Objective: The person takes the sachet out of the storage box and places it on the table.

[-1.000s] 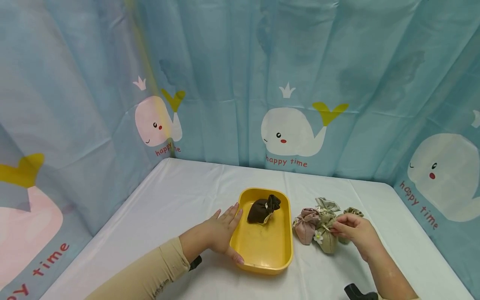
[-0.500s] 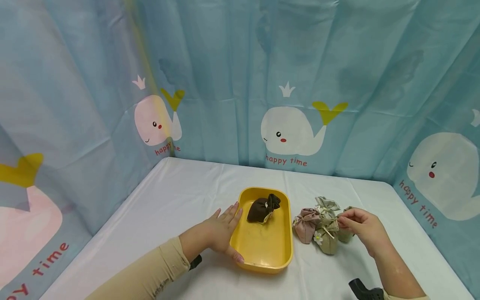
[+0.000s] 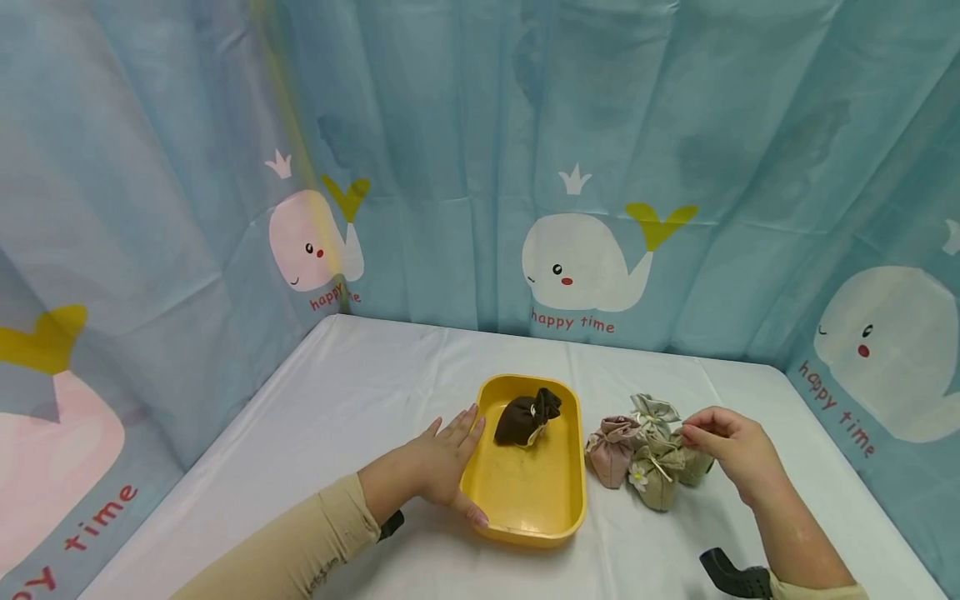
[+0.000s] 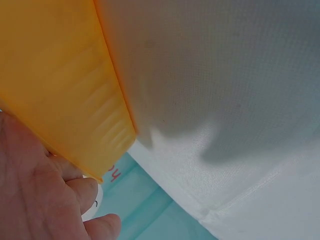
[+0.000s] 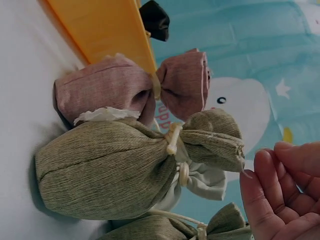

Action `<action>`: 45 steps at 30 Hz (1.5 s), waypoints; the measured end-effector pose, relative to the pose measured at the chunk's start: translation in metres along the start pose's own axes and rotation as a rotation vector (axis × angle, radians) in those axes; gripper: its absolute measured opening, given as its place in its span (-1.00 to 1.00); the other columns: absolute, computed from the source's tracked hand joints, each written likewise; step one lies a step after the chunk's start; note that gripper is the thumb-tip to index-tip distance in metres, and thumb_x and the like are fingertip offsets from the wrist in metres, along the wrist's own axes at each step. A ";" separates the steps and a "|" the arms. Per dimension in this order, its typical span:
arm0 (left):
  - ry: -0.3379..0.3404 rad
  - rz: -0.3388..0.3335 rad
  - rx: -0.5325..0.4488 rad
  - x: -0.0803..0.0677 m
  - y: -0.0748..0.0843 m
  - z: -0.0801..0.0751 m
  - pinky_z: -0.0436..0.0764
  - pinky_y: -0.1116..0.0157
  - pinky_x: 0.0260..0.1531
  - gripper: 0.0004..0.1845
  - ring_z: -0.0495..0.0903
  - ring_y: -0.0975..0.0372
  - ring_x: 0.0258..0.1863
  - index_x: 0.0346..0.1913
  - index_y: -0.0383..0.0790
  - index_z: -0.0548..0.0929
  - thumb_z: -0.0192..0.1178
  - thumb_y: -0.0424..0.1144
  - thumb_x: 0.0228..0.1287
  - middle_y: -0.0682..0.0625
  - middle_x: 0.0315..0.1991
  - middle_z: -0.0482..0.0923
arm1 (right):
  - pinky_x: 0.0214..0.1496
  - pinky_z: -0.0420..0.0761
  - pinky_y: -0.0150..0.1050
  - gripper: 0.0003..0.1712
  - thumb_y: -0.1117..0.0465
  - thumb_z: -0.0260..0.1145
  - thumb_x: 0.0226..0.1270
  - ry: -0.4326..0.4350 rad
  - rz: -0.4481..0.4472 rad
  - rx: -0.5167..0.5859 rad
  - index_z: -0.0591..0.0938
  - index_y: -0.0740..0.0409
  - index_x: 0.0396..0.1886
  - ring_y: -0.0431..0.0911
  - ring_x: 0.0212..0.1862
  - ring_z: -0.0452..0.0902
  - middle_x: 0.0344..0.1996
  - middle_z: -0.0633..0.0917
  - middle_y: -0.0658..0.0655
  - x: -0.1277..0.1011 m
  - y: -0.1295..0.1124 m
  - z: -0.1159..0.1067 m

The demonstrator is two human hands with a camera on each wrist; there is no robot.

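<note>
My left hand (image 3: 438,462) has its fingers spread along the left rim of a yellow tray (image 3: 525,508), thumb by the near corner. A dark brown drawstring pouch (image 3: 517,421) lies inside the tray. To its right, several small cloth pouches stand close together: a pink pouch (image 3: 611,454), a pale grey pouch (image 3: 654,408), an olive pouch (image 3: 660,483) in front and another green pouch (image 3: 696,467). My right hand (image 3: 731,446) is at the olive pouch's gathered top. In the right wrist view, its fingers (image 5: 257,200) bend loosely beside that top, near a loose thread, gripping no cloth.
A white cloth (image 3: 390,375) covers the table. Blue curtains (image 3: 450,167) printed with whales rise along its back and sides. A black wrist mount (image 3: 735,575) sits under the right forearm.
My right hand has drawn back slightly right and up from the olive pouch's tied neck to beside its top. That pouch has shifted very slightly. My left hand stays on the tray.
</note>
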State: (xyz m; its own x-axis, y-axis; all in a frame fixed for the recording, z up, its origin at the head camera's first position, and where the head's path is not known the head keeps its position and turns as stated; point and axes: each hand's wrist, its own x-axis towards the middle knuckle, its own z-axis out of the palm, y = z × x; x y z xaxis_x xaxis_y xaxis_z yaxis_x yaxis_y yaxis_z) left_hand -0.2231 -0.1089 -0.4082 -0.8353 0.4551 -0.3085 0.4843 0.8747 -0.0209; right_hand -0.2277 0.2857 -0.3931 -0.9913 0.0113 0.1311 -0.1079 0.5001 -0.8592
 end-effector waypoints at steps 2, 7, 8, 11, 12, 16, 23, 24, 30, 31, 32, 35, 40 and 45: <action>0.004 0.000 0.009 -0.001 0.000 0.000 -0.09 0.01 0.33 0.51 -0.29 0.13 0.43 0.44 -0.18 -0.25 -0.17 0.74 -0.62 -0.11 0.45 -0.43 | -0.31 0.60 -0.31 -0.72 0.21 0.22 0.29 -0.002 0.002 -0.008 0.56 0.42 -0.22 -0.25 -0.38 0.55 -0.41 0.66 0.08 0.002 -0.004 -0.001; 0.012 0.006 0.021 -0.002 0.001 -0.002 -0.08 0.00 0.32 0.49 -0.28 0.12 0.43 0.44 -0.19 -0.24 -0.15 0.73 -0.57 -0.12 0.45 -0.42 | -0.32 0.59 -0.31 -0.70 0.19 0.22 0.29 0.000 -0.031 -0.028 0.56 0.41 -0.22 -0.20 -0.37 0.56 -0.42 0.66 0.10 0.005 -0.013 -0.005; 0.013 0.008 0.018 -0.002 0.001 -0.003 -0.08 0.00 0.32 0.49 -0.28 0.12 0.43 0.44 -0.19 -0.25 -0.14 0.73 -0.57 -0.13 0.45 -0.43 | -0.31 0.59 -0.31 -0.69 0.18 0.22 0.29 -0.002 -0.040 -0.029 0.56 0.41 -0.22 -0.20 -0.36 0.57 -0.42 0.66 0.08 0.006 -0.015 -0.005; 0.014 0.015 0.010 -0.001 0.001 -0.004 -0.08 -0.01 0.32 0.50 -0.28 0.11 0.43 0.44 -0.20 -0.24 -0.15 0.73 -0.58 -0.13 0.45 -0.42 | -0.29 0.59 -0.34 -0.68 0.16 0.22 0.29 -0.008 -0.064 -0.024 0.56 0.41 -0.20 -0.24 -0.35 0.57 -0.41 0.66 0.04 0.007 -0.022 -0.005; 0.011 0.015 0.012 -0.001 0.001 -0.004 -0.08 -0.01 0.32 0.50 -0.28 0.12 0.43 0.44 -0.20 -0.25 -0.16 0.73 -0.59 -0.13 0.45 -0.43 | -0.28 0.59 -0.35 -0.67 0.16 0.21 0.29 -0.011 -0.070 -0.023 0.56 0.40 -0.20 -0.26 -0.34 0.57 -0.40 0.66 0.03 0.007 -0.024 -0.005; 0.009 0.012 0.022 -0.001 0.000 -0.004 -0.08 0.00 0.32 0.50 -0.29 0.12 0.43 0.44 -0.19 -0.27 -0.18 0.74 -0.60 -0.12 0.45 -0.44 | -0.24 0.57 -0.38 -0.65 0.11 0.21 0.30 -0.038 -0.082 -0.034 0.57 0.37 -0.17 -0.30 -0.31 0.57 -0.35 0.67 0.03 0.013 -0.033 0.001; 0.014 0.023 0.008 -0.001 0.001 -0.003 -0.09 -0.01 0.32 0.50 -0.27 0.11 0.43 0.44 -0.21 -0.24 -0.16 0.73 -0.58 -0.14 0.45 -0.42 | -0.24 0.56 -0.33 -0.65 0.06 0.25 0.26 -0.089 -0.108 -0.066 0.61 0.29 -0.19 -0.26 -0.29 0.57 -0.29 0.67 0.15 0.024 -0.047 0.017; 0.016 0.025 0.006 -0.002 0.002 -0.003 -0.09 -0.01 0.32 0.50 -0.26 0.10 0.43 0.44 -0.21 -0.24 -0.15 0.73 -0.58 -0.14 0.45 -0.41 | -0.22 0.57 -0.32 -0.66 0.07 0.25 0.26 -0.101 -0.110 -0.059 0.61 0.29 -0.19 -0.25 -0.28 0.57 -0.27 0.67 0.18 0.026 -0.049 0.020; 0.020 0.020 0.011 -0.002 0.002 -0.003 -0.06 -0.01 0.32 0.49 -0.25 0.10 0.43 0.44 -0.21 -0.22 -0.14 0.72 -0.57 -0.14 0.45 -0.39 | -0.17 0.59 -0.24 -0.74 0.16 0.25 0.26 -0.157 -0.128 -0.029 0.61 0.30 -0.22 -0.11 -0.22 0.57 -0.24 0.66 0.24 0.036 -0.061 0.038; 0.018 0.019 0.011 -0.003 0.002 -0.003 -0.06 -0.01 0.32 0.49 -0.25 0.10 0.43 0.44 -0.21 -0.22 -0.14 0.72 -0.56 -0.14 0.45 -0.39 | -0.17 0.58 -0.24 -0.74 0.16 0.25 0.26 -0.164 -0.124 -0.033 0.61 0.29 -0.22 -0.09 -0.21 0.57 -0.24 0.66 0.23 0.037 -0.063 0.041; 0.017 0.019 0.010 -0.003 0.002 -0.003 -0.06 -0.01 0.32 0.49 -0.25 0.11 0.43 0.44 -0.21 -0.22 -0.13 0.72 -0.56 -0.14 0.45 -0.39 | -0.16 0.58 -0.24 -0.75 0.16 0.25 0.26 -0.171 -0.114 -0.038 0.62 0.28 -0.22 -0.08 -0.19 0.57 -0.23 0.66 0.21 0.039 -0.065 0.045; 0.017 0.018 0.009 -0.003 0.002 -0.002 -0.06 -0.02 0.31 0.48 -0.25 0.11 0.43 0.44 -0.22 -0.21 -0.12 0.72 -0.55 -0.14 0.45 -0.38 | -0.13 0.56 -0.22 -0.77 0.15 0.24 0.27 -0.194 -0.073 -0.048 0.62 0.24 -0.21 -0.01 -0.14 0.56 -0.22 0.66 0.17 0.045 -0.069 0.054; 0.019 0.021 0.003 -0.004 0.003 -0.002 -0.05 -0.02 0.31 0.48 -0.24 0.10 0.43 0.44 -0.22 -0.21 -0.13 0.72 -0.55 -0.14 0.45 -0.38 | -0.06 0.55 -0.11 -0.80 0.17 0.23 0.28 -0.223 -0.053 -0.058 0.63 0.20 -0.21 0.03 -0.12 0.56 -0.22 0.67 0.15 0.058 -0.072 0.068; 0.016 0.020 0.006 -0.004 0.002 -0.004 -0.08 -0.02 0.32 0.48 -0.26 0.10 0.43 0.44 -0.21 -0.23 -0.14 0.72 -0.55 -0.14 0.45 -0.41 | -0.01 0.50 -0.04 -0.86 0.17 0.24 0.27 -0.246 -0.068 -0.107 0.65 0.11 -0.25 0.00 -0.13 0.54 -0.26 0.67 0.11 0.071 -0.075 0.083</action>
State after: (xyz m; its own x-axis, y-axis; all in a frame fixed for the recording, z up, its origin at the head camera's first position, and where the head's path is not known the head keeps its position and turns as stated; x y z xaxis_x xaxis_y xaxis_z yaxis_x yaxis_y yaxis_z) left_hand -0.2198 -0.1081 -0.4036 -0.8294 0.4754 -0.2935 0.5025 0.8643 -0.0202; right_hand -0.2964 0.1772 -0.3600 -0.9720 -0.2292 0.0516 -0.1793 0.5815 -0.7935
